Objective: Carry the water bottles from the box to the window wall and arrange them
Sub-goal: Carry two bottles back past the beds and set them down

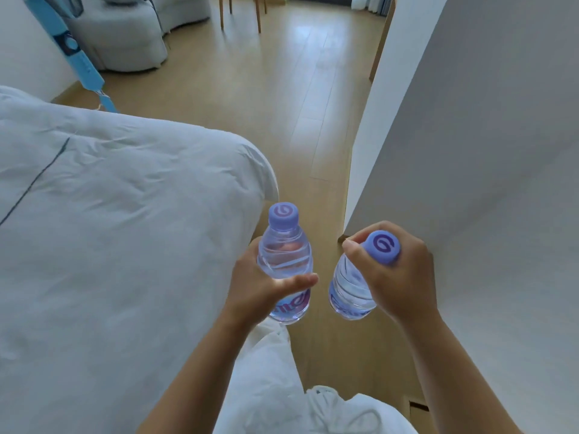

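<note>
Two clear water bottles with purple caps are carried in front of me above the wooden floor. My left hand (261, 286) grips the body of the left bottle (284, 255), which stands upright with its cap free. My right hand (396, 274) wraps around the neck of the right bottle (349, 289), its fingers curled just under the cap; this bottle tilts towards me. The two bottles hang side by side without touching. No box is in view.
A bed with a white duvet (109, 230) fills the left. A white wall corner (454, 151) stands on the right, leaving a strip of wooden floor (282, 104) between. Farther off are a grey armchair (125, 36), wooden chair legs (241, 10) and a blue strap (78, 57).
</note>
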Demonstrator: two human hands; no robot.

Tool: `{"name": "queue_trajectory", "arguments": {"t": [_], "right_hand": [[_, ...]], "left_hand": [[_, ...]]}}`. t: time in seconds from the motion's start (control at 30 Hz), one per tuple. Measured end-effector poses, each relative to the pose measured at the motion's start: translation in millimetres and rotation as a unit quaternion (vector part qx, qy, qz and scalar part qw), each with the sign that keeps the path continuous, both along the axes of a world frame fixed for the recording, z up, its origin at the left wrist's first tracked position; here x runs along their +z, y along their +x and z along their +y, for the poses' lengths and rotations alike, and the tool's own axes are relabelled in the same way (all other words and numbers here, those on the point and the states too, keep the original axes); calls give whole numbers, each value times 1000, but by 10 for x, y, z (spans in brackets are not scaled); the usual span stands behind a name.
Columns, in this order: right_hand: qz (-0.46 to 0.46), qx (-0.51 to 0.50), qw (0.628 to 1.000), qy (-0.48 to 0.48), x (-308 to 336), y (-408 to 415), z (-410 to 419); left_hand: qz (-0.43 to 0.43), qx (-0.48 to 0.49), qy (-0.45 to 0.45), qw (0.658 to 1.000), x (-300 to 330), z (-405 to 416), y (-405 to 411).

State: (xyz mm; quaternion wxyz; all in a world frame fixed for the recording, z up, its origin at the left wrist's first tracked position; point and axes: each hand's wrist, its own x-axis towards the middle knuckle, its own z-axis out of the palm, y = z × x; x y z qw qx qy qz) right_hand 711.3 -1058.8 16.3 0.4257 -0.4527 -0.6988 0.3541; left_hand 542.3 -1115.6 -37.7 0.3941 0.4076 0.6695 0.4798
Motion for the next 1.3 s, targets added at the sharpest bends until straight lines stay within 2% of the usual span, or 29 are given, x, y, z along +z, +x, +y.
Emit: {"name": "queue_trajectory", "arguments": {"t": [0.3, 0.47, 0.63, 0.8, 1.07, 1.3], "right_hand": [[17, -55, 998, -11, 50, -1002, 1976], [13, -87, 996, -23, 33, -1348, 2882], [2, -92, 995, -36, -80, -1584, 3795], [-8, -84, 996, -33, -166, -1789, 4937], [-22, -51, 998, -5, 63, -2014, 6949], [-26, -67, 997, -35, 23, -2027, 8065]], "left_hand": [[26, -45, 6, 999, 108, 2163, -1087], [18, -52, 2, 998, 114, 3088, -1485], [28, -60, -9, 998, 11, 3953, -1723], [0, -43, -9, 999, -2, 5054, -1920], [-36, 11, 6, 999, 209, 6912, -2144], [-63, 1, -6, 998, 128, 8143, -2160]]}}
